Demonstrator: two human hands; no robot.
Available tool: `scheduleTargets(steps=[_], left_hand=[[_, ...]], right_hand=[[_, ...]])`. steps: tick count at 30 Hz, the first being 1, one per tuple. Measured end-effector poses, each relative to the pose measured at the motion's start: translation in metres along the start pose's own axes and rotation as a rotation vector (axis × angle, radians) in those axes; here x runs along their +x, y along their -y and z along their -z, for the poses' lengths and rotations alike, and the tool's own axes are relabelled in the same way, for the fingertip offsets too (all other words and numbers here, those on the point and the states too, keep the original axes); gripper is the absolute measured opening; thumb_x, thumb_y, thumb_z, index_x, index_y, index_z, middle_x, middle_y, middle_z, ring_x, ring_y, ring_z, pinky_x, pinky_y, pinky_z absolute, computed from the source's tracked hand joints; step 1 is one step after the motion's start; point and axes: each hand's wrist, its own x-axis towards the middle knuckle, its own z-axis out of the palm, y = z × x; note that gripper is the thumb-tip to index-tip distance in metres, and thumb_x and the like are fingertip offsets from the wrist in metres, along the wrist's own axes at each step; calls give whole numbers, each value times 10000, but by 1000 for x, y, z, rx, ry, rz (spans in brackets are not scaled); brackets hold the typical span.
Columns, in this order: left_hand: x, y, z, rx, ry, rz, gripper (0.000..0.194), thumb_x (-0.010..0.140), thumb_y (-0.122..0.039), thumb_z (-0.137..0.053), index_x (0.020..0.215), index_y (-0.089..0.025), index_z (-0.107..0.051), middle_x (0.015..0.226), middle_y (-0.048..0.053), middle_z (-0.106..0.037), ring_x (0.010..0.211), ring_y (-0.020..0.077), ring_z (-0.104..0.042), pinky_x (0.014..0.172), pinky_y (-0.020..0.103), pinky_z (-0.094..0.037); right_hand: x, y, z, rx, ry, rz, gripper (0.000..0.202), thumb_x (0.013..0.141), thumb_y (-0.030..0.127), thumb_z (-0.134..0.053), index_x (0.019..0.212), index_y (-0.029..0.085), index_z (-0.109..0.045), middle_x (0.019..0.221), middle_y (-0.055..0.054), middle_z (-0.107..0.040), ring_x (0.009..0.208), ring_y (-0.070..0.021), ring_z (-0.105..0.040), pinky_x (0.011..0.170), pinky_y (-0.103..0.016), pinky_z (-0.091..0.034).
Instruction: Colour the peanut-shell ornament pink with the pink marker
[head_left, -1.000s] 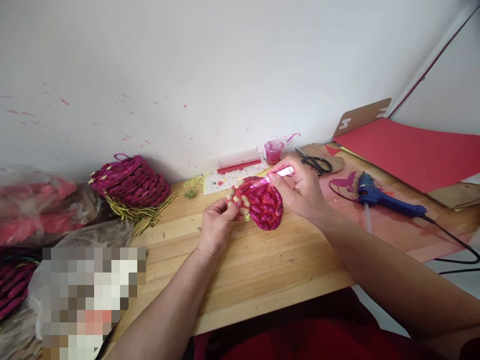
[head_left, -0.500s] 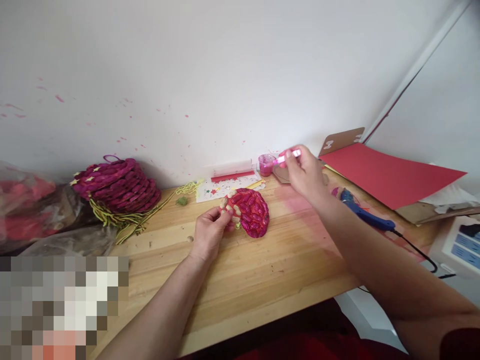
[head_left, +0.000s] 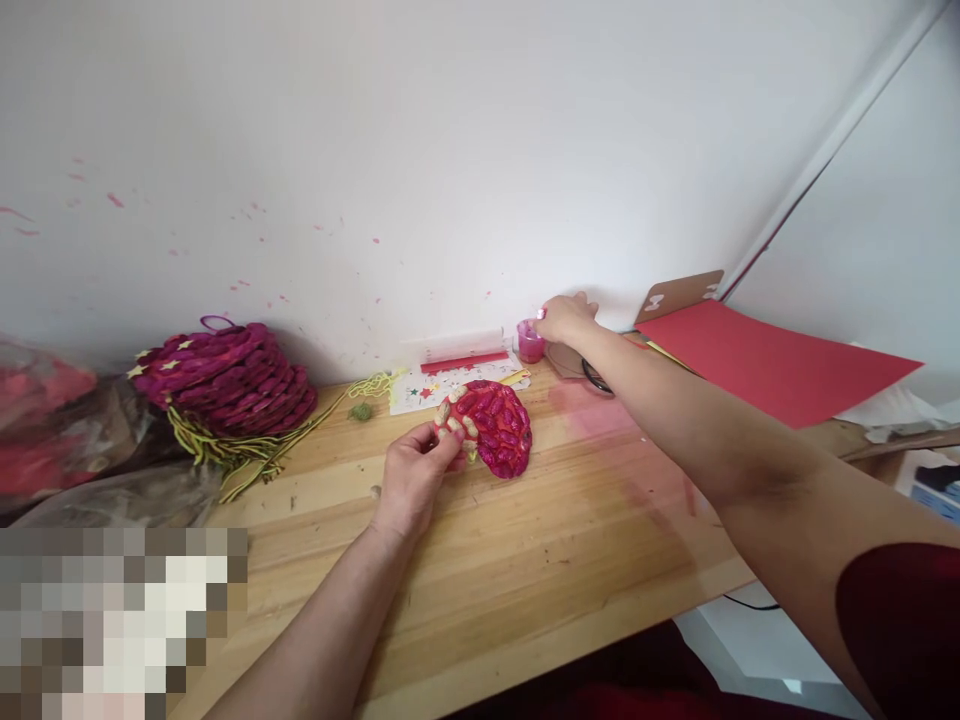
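Observation:
In my left hand (head_left: 420,462) is a round red craft piece (head_left: 495,425) covered in peanut shells, gripped by its left edge between thumb and fingers. Most shells are painted glossy magenta; several at the left are bare tan. My right hand (head_left: 568,318) reaches to a small clear cup (head_left: 530,343) of magenta paint by the wall. Its thumb and finger pinch the white handle of a paintbrush (head_left: 541,313). The brush's tip is hidden at the cup.
A stack of magenta peanut-shell pieces (head_left: 225,385) with yellow-green tassels stands left, near plastic bags (head_left: 67,430). Star-printed paper (head_left: 409,395), a green yarn ball (head_left: 360,411) and black-handled scissors (head_left: 598,378) lie toward the wall. Red card (head_left: 780,360) lies right.
My right hand has moved left with the paintbrush, down to the paint cup. My left hand still holds the craft piece in nearly the same place. The view has shifted slightly.

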Motion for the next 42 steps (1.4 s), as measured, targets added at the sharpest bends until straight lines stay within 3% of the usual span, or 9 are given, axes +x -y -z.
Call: scheduleTargets(steps=[9,15,18,21,26,28,32,36,42], left_hand=[[0,0,-1,-7,15,-37,429,577,-497,-954,714,-145,-750,661,18,-668,574,116,-548,582,246,-464],[0,-1,0,12,13,-77,423,608,-519,-925,631,-161,-699,598,-3,-610,554,107,-502,562,238,-421],[-2,-3,-1,11,24,-85,437,617,-533,-915,606,-170,-672,591,-9,-590,551,109,-499,564,244,-430],[-5,-6,-3,25,48,-92,445,625,-547,-912,601,-175,-669,596,-6,-597,562,117,-520,582,249,-460],[-9,-5,-5,54,71,-111,454,633,-584,-908,738,-165,-769,685,22,-682,603,132,-572,618,262,-516],[-10,-4,-5,82,75,-135,454,654,-582,-897,775,-158,-785,700,28,-694,603,132,-569,617,265,-517],[-12,-4,-4,153,74,-198,419,706,-555,-864,801,-154,-794,707,34,-701,604,137,-563,604,265,-495],[-13,-5,-4,216,45,-268,365,746,-522,-825,809,-164,-798,716,31,-701,617,148,-560,599,268,-477],[-13,-2,-5,268,-6,-325,272,760,-444,-801,809,-177,-783,754,39,-692,659,164,-573,624,275,-479]], right_hand=[[7,0,-4,-40,11,0,403,835,500,-750,1005,137,-794,1145,-227,-738,1307,-459,-495,1051,-592,-406],[-7,-7,8,-11,-66,17,306,962,427,-603,1008,181,-780,1199,-199,-755,1313,-443,-538,1045,-598,-411],[-25,-16,17,147,-216,-6,311,999,426,-544,993,194,-752,1111,-167,-779,1177,-395,-639,1015,-567,-447],[-56,-21,19,609,-336,95,292,998,447,-571,877,219,-705,907,-88,-778,893,-275,-702,851,-429,-529],[-124,-6,10,1125,-290,338,408,928,649,-668,832,253,-666,749,-19,-721,713,-195,-683,669,-349,-555],[-146,5,8,1170,-274,381,391,912,637,-696,873,248,-675,789,-20,-739,738,-192,-695,682,-352,-564],[-171,21,5,1077,-404,452,244,943,491,-704,924,252,-657,883,-23,-755,788,-196,-702,736,-381,-569],[-180,21,-4,1031,-525,548,136,996,398,-647,939,276,-628,885,-23,-732,840,-214,-697,792,-416,-564],[-187,17,-8,1029,-553,606,33,997,304,-646,975,280,-648,945,-30,-735,894,-222,-692,860,-438,-556]])
